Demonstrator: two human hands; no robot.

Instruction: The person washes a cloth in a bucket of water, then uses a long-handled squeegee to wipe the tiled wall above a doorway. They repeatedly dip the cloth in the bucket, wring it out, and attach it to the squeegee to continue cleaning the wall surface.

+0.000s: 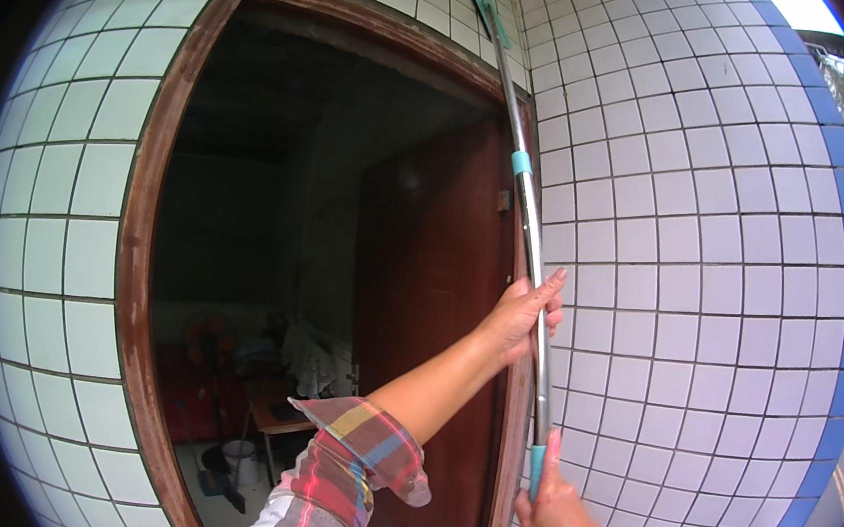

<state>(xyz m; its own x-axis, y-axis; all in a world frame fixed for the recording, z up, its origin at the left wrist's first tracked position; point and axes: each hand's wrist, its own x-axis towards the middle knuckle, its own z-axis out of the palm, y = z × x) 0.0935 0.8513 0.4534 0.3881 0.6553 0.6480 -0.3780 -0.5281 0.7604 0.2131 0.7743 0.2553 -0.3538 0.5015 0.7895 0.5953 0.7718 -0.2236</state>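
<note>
A long metal pole (534,232) with teal collars and a flat teal mop head (482,1) runs up along the right side of a doorway. The head lies at the tiled wall above the door frame, close to the inner corner. My left hand (527,314) is closed around the middle of the pole, its thumb pointing up along it. Lower down, my right hand (555,501) grips the teal end grip (536,469), thumb raised beside the pole. Both forearms show, with rolled plaid sleeves.
A worn reddish-brown wooden door frame (142,239) surrounds a dark room with an open brown door (427,286). Inside stand a table (276,420), a bucket (240,462) and a fan. White tiled walls (685,264) flank the doorway; a road (837,465) lies far right.
</note>
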